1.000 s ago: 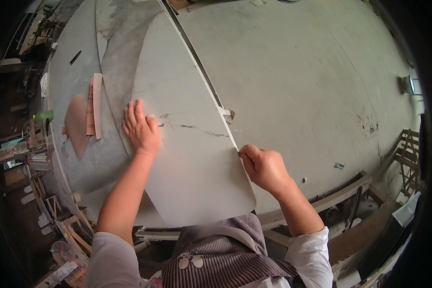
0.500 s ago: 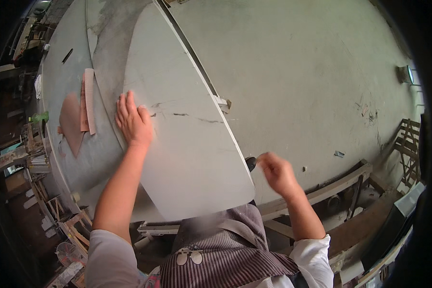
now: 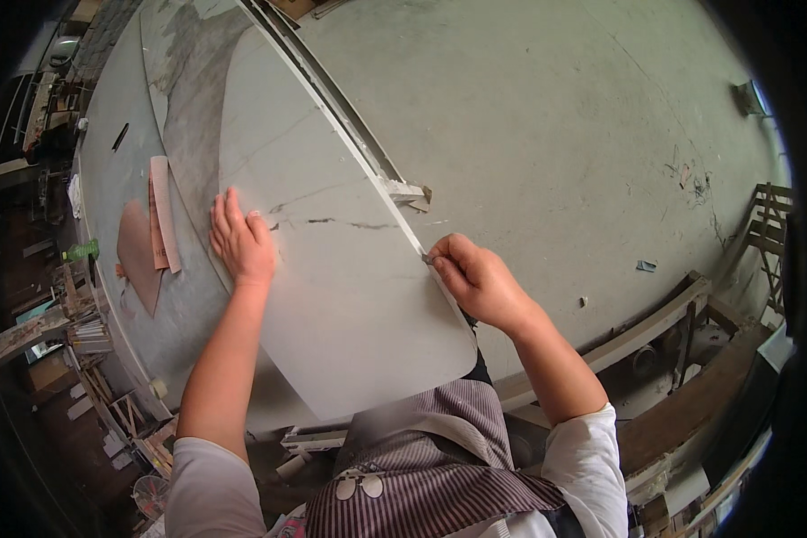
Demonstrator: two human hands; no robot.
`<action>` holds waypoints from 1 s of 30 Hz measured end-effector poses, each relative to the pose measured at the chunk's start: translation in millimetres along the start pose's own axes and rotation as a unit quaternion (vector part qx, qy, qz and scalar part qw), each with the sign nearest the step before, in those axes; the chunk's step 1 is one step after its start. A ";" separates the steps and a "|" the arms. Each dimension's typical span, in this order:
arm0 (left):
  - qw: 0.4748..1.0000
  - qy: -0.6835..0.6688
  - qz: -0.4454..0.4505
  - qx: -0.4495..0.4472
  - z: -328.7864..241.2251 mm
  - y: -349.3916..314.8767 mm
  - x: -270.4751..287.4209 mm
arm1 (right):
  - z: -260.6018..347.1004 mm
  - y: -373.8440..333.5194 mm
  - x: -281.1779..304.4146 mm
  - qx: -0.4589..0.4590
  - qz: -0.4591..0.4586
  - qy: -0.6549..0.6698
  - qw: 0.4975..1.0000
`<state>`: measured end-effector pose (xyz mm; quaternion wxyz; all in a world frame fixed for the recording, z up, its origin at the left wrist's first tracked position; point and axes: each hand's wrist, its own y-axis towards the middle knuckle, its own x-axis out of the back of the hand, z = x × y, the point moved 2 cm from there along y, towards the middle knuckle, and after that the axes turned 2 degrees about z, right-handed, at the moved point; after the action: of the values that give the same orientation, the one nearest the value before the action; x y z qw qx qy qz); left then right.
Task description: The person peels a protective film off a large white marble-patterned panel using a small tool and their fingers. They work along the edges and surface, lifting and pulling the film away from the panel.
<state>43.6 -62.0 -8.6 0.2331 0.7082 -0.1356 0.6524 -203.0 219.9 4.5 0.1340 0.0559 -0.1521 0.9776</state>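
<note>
A pale, smooth slab with dark veins and a rounded near corner lies in front of me. My left hand rests flat on its left part, fingers stretched out and holding nothing. At the slab's right edge, my right hand is closed, thumb and fingers pinching a small dark grey piece against the edge. Most of that piece is hidden by the fingers, so its kind cannot be made out.
Left of the slab, a reddish-brown sheet and a curled sandpaper-like strip lie on a grey board, with a thin dark object farther off. Wooden beams stand low at right. A wooden rack is at far right.
My right hand has moved left and up from beside the slab to its right edge. My left hand stays flat on the slab. The view has shifted slightly.
</note>
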 end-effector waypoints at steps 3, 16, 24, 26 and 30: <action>1.000 -0.001 0.002 0.000 -0.3 -0.1 0.2 | -0.9 0.1 0.4 -0.006 0.003 -0.008 1.000; 1.000 -0.003 0.009 0.005 -2.7 0.3 2.1 | -14.1 -5.2 -10.4 -0.062 -0.007 0.155 0.986; 1.000 -0.002 0.006 0.001 -4.6 -0.2 3.4 | -5.8 -5.2 -5.7 -0.023 -0.025 0.030 0.999; 1.000 -0.003 0.008 0.004 -4.3 -0.2 2.9 | -5.3 -4.9 -4.2 -0.019 -0.019 0.004 1.000; 1.000 -0.001 0.005 0.005 -4.1 0.4 2.4 | -6.9 -2.3 -1.7 -0.019 0.001 0.002 1.000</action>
<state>40.1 -60.1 -6.0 0.2263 0.7093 -0.1363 0.6535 -201.3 223.8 -1.6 0.1344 0.0508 -0.1708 0.9748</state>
